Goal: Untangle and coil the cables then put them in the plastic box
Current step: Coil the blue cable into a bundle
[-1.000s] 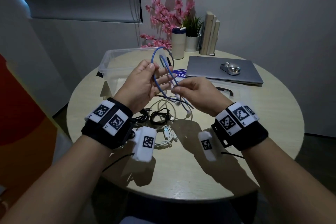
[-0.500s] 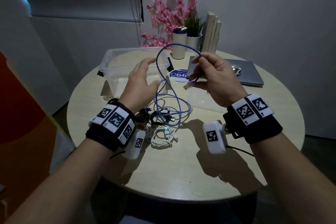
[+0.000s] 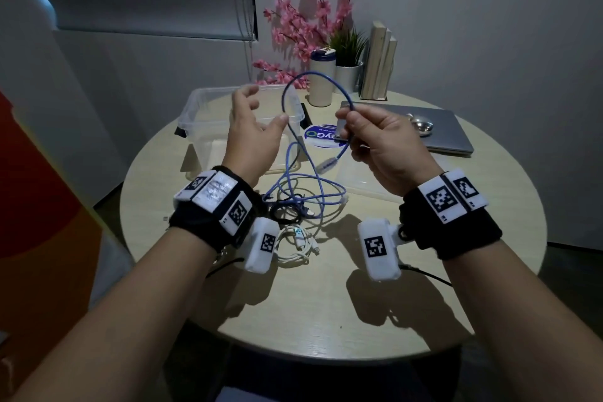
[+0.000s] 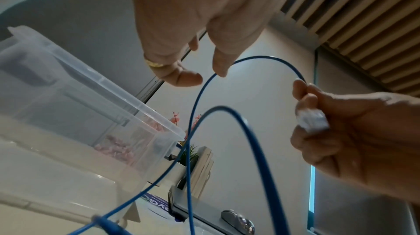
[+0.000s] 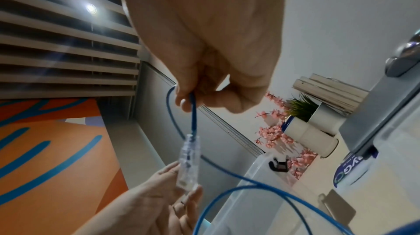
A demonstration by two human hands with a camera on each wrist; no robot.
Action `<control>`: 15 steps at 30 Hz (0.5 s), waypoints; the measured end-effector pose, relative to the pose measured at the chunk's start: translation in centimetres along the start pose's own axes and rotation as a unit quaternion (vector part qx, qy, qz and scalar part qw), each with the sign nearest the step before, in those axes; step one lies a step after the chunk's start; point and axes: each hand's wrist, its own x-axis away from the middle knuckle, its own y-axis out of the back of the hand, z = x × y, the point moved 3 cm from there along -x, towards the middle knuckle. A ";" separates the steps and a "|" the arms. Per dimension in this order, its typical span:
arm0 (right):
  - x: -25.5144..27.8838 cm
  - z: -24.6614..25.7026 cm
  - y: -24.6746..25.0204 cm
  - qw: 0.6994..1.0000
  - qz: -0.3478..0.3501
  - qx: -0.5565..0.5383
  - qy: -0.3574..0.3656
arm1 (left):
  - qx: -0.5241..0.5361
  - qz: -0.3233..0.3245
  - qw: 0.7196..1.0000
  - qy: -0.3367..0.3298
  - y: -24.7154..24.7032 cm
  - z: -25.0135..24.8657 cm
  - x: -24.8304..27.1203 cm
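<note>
Right hand pinches blue cable just behind clear plug; plug hangs below fingers. From pinch, cable arches up and toward left hand, then drops to tangle on table. Left hand fingers loosely spread, holding nothing, thumb just beside descending strand. Plastic box lies beyond left hand. Judgement: left hand nearer to catch next loop.
</note>
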 end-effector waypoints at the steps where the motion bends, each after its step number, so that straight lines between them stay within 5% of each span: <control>1: 0.1 -0.1 0.0 1.000 0.015 -0.007 -0.003 | -0.003 0.029 1.000 -0.007 -0.2 -0.1 -0.2; 5: 0.2 0.2 0.2 0.999 0.031 -0.037 -0.010 | -0.004 0.124 0.992 -0.016 -1.2 -0.4 -0.1; 11: -0.5 0.5 2.1 0.987 -0.095 -0.127 0.017 | -0.028 0.170 0.985 0.020 -1.3 0.8 1.3; 15: -0.4 -0.1 1.5 0.985 -0.081 -0.153 -0.003 | 0.042 0.178 0.982 0.050 -1.4 0.5 2.1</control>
